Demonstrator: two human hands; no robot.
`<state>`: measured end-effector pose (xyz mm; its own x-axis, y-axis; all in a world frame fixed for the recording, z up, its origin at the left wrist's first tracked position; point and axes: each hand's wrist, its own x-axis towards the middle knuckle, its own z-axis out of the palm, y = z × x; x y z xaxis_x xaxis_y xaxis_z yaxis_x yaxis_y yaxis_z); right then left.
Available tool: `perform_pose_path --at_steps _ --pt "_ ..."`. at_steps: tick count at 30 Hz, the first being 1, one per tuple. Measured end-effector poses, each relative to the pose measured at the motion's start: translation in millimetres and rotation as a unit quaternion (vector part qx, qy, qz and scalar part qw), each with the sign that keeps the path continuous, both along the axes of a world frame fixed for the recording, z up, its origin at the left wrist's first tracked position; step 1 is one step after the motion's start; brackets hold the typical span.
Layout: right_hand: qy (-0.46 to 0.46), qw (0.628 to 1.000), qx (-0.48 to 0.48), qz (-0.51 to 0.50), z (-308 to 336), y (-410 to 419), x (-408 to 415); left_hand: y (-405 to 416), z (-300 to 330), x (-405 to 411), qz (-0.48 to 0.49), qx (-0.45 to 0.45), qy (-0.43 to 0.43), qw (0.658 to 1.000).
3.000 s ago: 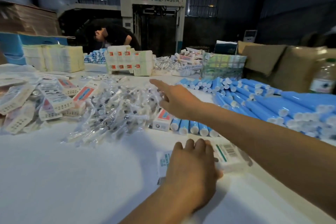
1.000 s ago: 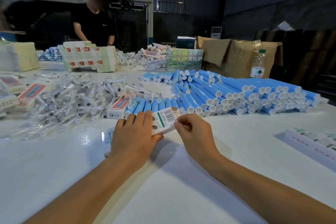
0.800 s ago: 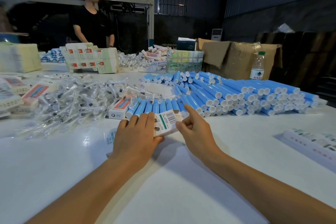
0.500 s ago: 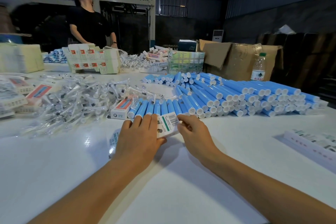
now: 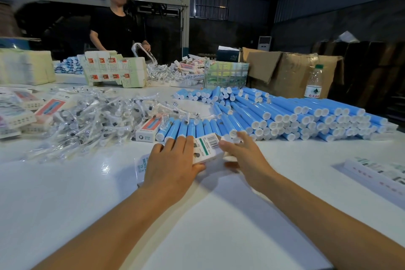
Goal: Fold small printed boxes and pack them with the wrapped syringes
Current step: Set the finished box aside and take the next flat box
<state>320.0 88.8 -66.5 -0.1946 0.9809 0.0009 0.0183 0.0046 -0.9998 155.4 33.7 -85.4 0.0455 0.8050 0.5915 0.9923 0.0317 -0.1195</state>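
white counter (image 5: pixel 65 204) carries everything, glossy and bare in the near part. blue tubes (image 5: pixel 285 114) with white caps lie heaped across the right half, with a short row of them reaching just behind the hands. wrapped syringes (image 5: pixel 92 116) form a loose clear pile on the left, a red-and-white packed box (image 5: pixel 148 128) lying at its near right edge. further back stand brown cartons (image 5: pixel 291 72), stacked printed sheets (image 5: pixel 114 69) and a water bottle (image 5: pixel 314 82), and a person in a black shirt (image 5: pixel 116 26) stands behind the counter. flat box blanks (image 5: pixel 379 173) lie at the right edge.

left hand (image 5: pixel 173 166) lies over the small printed box (image 5: pixel 207 149), fingers curled on its top and thumb at its near edge. right hand (image 5: pixel 245 156) grips the box's right end, fingers bent. the box sits low over the counter between both hands, barcode face up, tilted a little.
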Motion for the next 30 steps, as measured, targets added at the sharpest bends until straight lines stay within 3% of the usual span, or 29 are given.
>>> perform_pose_path --at_steps 1,3,6,8,10,12,14,16,19,23,30 --pt "0.098 0.990 -0.097 0.042 0.4 0.6 -1.5 0.2 -0.5 0.5 -0.002 -0.004 0.001 1.000" --pt "0.184 0.963 -0.174 0.088 0.7 0.0 -2.7 0.9 -1.6 1.6 -0.004 -0.010 0.009 1.000" --pt "0.190 0.970 -0.118 0.093 -2.4 -2.1 -6.4 2.2 -2.4 3.5 0.002 -0.015 0.023 1.000" --pt "0.032 0.998 -0.002 0.048 -6.1 -8.2 -12.7 1.7 -3.1 8.0 0.006 -0.022 0.033 0.999" --pt "-0.204 0.968 0.145 -0.011 -14.6 -13.8 -17.8 -0.6 -5.1 13.2 0.007 -0.023 0.054 0.998" --pt "-0.257 0.943 0.208 -0.023 -19.7 -15.6 -20.6 -3.7 -5.0 15.0 0.010 -0.019 0.063 0.998" --pt "-0.198 0.960 0.196 0.007 -18.7 -16.8 -18.7 -5.6 -4.1 12.8 0.007 -0.018 0.060 0.998" --pt "-0.053 0.991 0.112 0.045 -13.5 -15.9 -15.9 -5.6 -2.2 9.4 0.003 -0.009 0.056 0.998" --pt "0.066 0.996 0.018 0.052 -4.8 -11.6 -10.9 -5.0 -0.6 6.8 -0.001 0.002 0.046 0.999" --pt "0.122 0.991 0.015 0.054 -2.7 -10.0 -8.6 -6.7 0.5 5.3 -0.007 0.006 0.034 0.999" --pt "0.115 0.990 0.044 0.064 -2.0 -12.3 -7.1 -9.0 2.4 3.5 -0.011 0.005 0.026 1.000"
